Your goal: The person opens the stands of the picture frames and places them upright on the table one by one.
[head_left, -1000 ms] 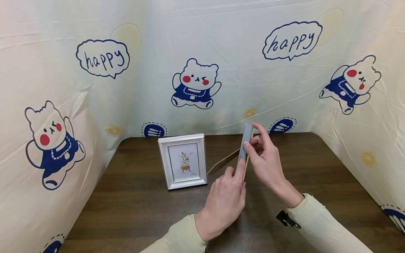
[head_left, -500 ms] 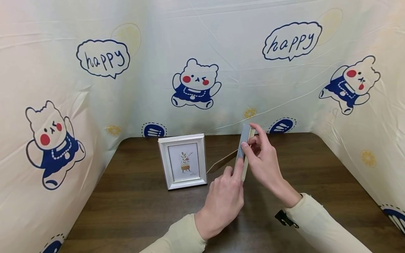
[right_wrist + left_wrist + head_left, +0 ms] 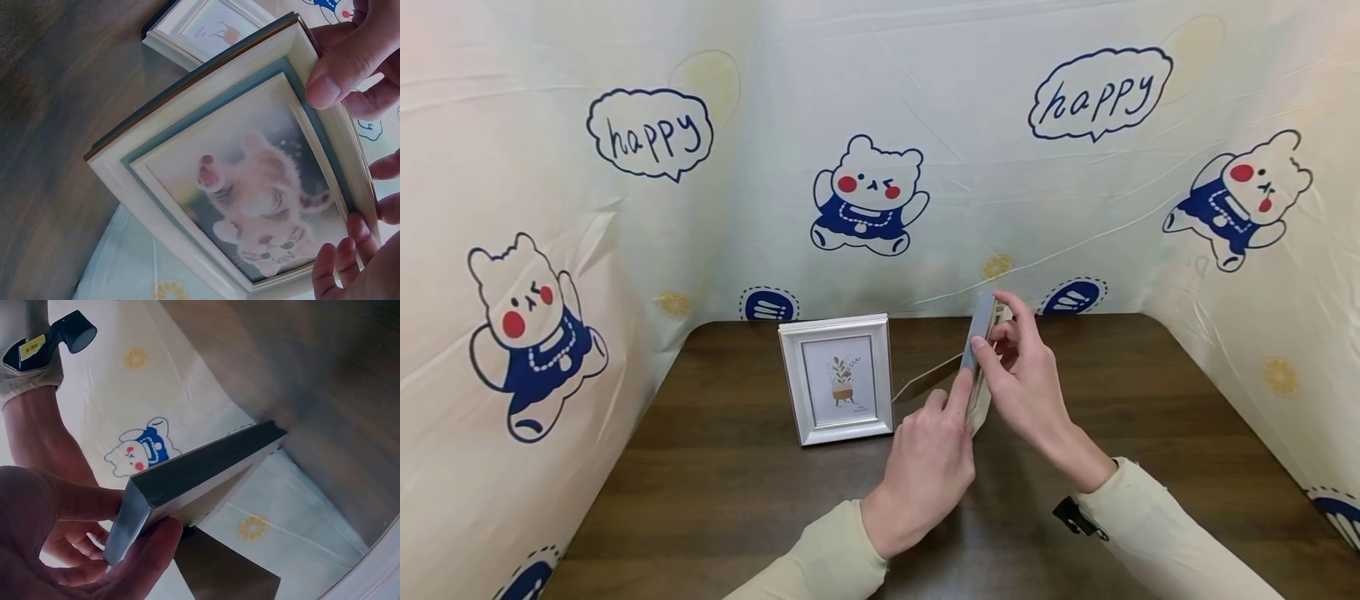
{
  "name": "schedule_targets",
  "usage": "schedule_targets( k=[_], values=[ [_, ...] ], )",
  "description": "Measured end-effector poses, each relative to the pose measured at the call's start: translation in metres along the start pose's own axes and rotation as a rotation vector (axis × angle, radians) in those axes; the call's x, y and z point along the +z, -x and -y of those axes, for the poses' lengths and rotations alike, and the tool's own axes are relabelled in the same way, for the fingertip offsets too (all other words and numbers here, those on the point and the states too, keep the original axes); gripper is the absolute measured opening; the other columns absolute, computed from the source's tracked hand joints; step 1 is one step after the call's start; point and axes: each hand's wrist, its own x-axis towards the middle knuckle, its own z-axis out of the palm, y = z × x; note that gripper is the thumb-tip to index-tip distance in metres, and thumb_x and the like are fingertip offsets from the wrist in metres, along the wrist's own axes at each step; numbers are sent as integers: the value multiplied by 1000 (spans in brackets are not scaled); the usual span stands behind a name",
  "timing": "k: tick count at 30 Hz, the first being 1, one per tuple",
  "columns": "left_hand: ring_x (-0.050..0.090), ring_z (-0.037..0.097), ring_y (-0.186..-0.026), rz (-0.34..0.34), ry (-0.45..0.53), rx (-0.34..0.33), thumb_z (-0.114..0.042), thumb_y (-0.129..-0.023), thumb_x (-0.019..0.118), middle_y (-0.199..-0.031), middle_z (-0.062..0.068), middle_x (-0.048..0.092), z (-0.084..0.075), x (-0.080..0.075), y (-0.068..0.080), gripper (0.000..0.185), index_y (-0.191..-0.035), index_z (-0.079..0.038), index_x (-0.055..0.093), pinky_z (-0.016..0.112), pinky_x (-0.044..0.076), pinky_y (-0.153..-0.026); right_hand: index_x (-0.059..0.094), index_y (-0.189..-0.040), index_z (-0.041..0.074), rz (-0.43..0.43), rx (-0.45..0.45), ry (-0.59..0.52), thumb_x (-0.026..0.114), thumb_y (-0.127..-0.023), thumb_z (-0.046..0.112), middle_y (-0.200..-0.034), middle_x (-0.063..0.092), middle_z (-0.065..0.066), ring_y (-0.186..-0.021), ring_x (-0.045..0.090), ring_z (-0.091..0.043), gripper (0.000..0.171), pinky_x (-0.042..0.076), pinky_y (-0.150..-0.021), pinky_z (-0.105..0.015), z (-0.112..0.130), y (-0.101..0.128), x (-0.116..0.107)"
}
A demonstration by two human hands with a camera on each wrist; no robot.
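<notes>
Both hands hold a picture frame (image 3: pixel 979 323) tilted up off the table, seen nearly edge-on in the head view. My left hand (image 3: pixel 925 477) grips its lower end, with the index finger along the blue-grey side. The right hand (image 3: pixel 1030 385) holds the upper part, thumb on that side and a fingertip at the top corner. From the right wrist, the front of this frame (image 3: pixel 140 145) shows a cream border, a blue inner band and a kitten photo. A brown stand flap (image 3: pixel 226 567) sticks out behind it in the left wrist view.
A white picture frame (image 3: pixel 796 392) with a potted-plant print stands upright on the brown wooden table (image 3: pixel 700 492), left of the hands. A pale curtain (image 3: pixel 955 125) printed with bears surrounds the table on three sides.
The held frame has turned a little, so more of its cream front edge shows. Its lower end and my left hand have shifted slightly left. Both hands keep their hold.
</notes>
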Motion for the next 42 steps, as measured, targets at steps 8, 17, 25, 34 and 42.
schedule_targets(
  k=[8, 17, 25, 34, 42],
  values=[
    [67, 26, -64, 21, 95, -43, -1, -83, 84, -92, 10, 63, 6, 5, 0, 72, -145, -10, 49, 40, 57, -58, 45, -154, 15, 1, -19, 37, 68, -100, 2, -90, 69, -4, -76, 55, -19, 61, 46, -65, -28, -1, 0, 1],
    [67, 25, -70, 21, 154, -66, 0, -85, 83, -97, 11, 64, 10, 8, 2, 70, -146, -10, 49, 38, 57, -60, 42, -156, 15, 34, -60, 110, 69, -98, 3, -94, 65, -6, -80, 55, -21, 66, 44, -61, -30, -3, 0, -2],
    [69, 26, -75, -10, 204, -76, 2, -85, 83, -98, 11, 65, 13, 10, 2, 70, -146, -8, 50, 39, 59, -65, 40, -156, 9, 52, -130, 146, 71, -96, 3, -96, 65, -7, -83, 57, -26, 68, 44, -68, -32, -1, 0, -3],
    [71, 25, -79, -34, 238, -75, 3, -84, 83, -101, 11, 66, 16, 11, 3, 71, -146, -9, 51, 39, 60, -68, 40, -157, 7, 65, -159, 156, 71, -95, 1, -97, 65, -6, -88, 57, -18, 70, 44, -73, -30, -1, 0, -4],
    [71, 27, -82, -56, 259, -95, 1, -84, 85, -101, 11, 68, 16, 12, 5, 71, -145, -9, 51, 42, 59, -70, 42, -156, 6, 70, -196, 163, 71, -94, 1, -99, 64, -6, -88, 56, -20, 70, 45, -75, -31, -1, -1, -7]
  ],
)
